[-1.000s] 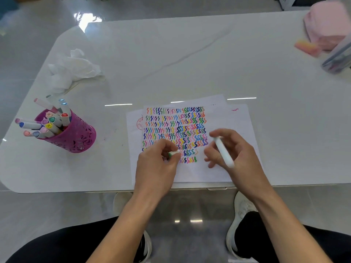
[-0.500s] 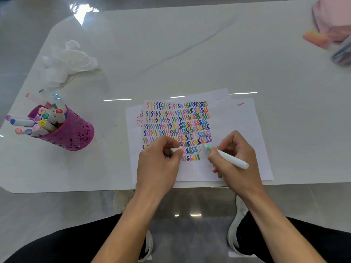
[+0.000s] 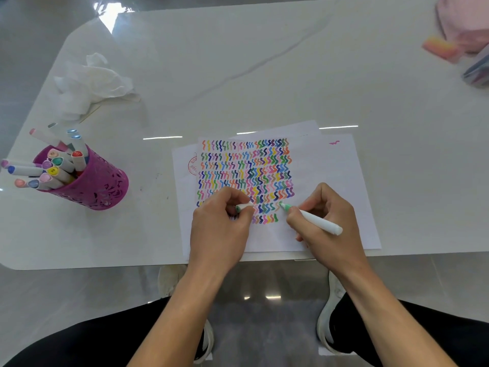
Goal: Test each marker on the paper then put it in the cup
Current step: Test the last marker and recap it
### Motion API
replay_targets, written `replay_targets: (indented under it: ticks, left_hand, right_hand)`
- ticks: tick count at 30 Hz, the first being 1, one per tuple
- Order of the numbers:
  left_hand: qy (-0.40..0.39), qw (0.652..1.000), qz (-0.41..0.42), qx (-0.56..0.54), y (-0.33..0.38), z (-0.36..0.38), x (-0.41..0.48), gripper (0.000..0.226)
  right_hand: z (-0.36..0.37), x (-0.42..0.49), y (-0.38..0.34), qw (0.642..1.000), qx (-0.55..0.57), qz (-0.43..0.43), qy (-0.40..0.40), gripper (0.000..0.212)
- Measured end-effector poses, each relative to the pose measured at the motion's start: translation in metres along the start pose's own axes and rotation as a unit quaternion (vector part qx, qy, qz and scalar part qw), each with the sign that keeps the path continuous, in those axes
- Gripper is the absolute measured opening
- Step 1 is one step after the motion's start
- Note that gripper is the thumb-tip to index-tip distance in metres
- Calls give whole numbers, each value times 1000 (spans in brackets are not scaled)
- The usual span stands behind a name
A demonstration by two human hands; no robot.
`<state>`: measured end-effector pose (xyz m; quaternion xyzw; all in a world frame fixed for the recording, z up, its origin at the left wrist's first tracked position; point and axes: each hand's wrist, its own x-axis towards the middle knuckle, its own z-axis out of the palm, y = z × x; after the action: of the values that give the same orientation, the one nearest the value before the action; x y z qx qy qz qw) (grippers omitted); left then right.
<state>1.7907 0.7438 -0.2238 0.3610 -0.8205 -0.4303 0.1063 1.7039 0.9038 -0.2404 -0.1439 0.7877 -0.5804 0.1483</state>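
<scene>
Your right hand [image 3: 328,223] grips a white marker [image 3: 315,220] in a writing hold, fingers closed around the barrel. Its green tip rests on the paper [image 3: 330,181] at the right end of the second-lowest row of squiggles. The rear end of the barrel points toward the lower right, past your knuckles.

Your left hand [image 3: 219,226] lies on the paper just left of the marker tip, fingers curled together and pinched on the cap [image 3: 244,207], which is white with a green end. That hand covers the lower left rows of squiggles.

The paper sits at the near edge of the table [image 3: 264,75], stacked over other sheets. One under-sheet shows a red stamp [image 3: 192,166] at the left.

The purple cup [image 3: 95,182] stands well apart to the left, tilted in view, with many capped markers leaning out of it. A crumpled tissue [image 3: 92,83] lies beyond the cup. Pink items [image 3: 460,25] sit at the far right corner, blurred.
</scene>
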Motion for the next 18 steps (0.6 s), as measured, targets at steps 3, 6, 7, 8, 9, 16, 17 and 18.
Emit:
replay_targets:
  ticks: [3,6,7,8,9,16,17,18]
  left_hand:
    - [2,1000,0,6,0,0,0,9]
    - [4,1000,-1,7,1,0,0,9]
    - [4,1000,-1,8,1,0,1,9]
    - [5,1000,-2,9,1,0,1,9]
    - [5,1000,-3,9,1,0,1,9]
    - [-6,1000,-2,8,2,-1,1,10]
    - [-13,1000,-3,6,2,-3,1,11]
    - [-21,1000,-4,3,2,-4,2,11]
  right_hand:
    - [-1,-1,0,1000,-12,1,12,24]
    - [-1,-2,0,999,-20,3,25,25]
    - [-1,-2,0,999,-22,3,27,25]
    - [-1,-2,-1,999,-23,3,27,26]
    - [-1,-2,-1,999,-26,3,26,26]
    - [-5,-2,1,1000,12,0,-1,22]
    - [-6,-2,1,999,34,-1,6,21]
    - [-7,-1,1,998,54,-3,13,19]
